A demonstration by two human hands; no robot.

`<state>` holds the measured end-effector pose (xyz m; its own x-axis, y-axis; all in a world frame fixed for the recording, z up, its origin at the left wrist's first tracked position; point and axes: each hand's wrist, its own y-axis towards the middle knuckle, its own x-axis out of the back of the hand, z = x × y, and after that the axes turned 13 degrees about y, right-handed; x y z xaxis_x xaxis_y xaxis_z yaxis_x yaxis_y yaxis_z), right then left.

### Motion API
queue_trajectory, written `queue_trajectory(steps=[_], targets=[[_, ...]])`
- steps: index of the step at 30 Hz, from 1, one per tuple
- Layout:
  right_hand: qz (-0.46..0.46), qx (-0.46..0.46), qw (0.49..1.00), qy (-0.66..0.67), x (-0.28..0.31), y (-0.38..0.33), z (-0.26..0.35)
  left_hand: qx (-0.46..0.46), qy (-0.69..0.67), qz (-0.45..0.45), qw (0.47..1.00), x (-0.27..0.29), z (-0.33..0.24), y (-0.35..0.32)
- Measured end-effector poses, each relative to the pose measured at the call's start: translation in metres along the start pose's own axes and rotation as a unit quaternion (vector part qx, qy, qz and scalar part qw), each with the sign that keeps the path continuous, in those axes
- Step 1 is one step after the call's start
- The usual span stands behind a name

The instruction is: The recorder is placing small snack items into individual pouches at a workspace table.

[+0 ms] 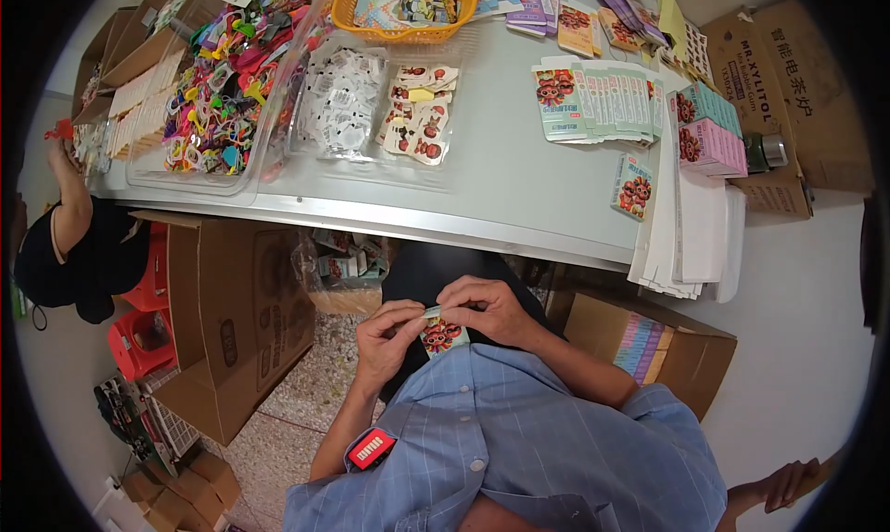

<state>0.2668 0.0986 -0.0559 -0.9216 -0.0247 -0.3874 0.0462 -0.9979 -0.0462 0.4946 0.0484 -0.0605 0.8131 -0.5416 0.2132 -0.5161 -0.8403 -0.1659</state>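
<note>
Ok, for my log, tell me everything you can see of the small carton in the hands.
The small carton is pale green with red cartoon figures on the face turned up, and looks like thin card. It is held over the lap, near the blue shirt. The left hand and right hand pinch its far end, where a pale edge shows. Whether it is shut is unclear.

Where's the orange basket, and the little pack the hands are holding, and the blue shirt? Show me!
Orange basket (400, 34): head view, on its near wall.
Little pack (444, 335): head view, on its printed front.
Blue shirt (538, 425): head view, on the cloth across its front.
</note>
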Motion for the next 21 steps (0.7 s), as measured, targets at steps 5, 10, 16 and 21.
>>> queue_trajectory(steps=[5,10,16,21], targets=[[0.035,-0.139,0.99,0.009,0.0,0.007,0.015,0.121,-0.137,0.012,0.983,0.003,-0.019,0.002],[0.054,-0.149,0.987,-0.019,-0.002,0.012,0.026,0.11,-0.121,0.051,0.985,0.011,-0.022,0.005],[0.017,-0.135,0.991,-0.008,-0.008,0.013,0.024,0.2,-0.15,0.06,0.967,0.012,-0.023,0.01],[0.025,-0.141,0.99,-0.017,-0.003,0.012,0.017,0.146,-0.137,0.063,0.978,0.01,-0.015,0.009]])
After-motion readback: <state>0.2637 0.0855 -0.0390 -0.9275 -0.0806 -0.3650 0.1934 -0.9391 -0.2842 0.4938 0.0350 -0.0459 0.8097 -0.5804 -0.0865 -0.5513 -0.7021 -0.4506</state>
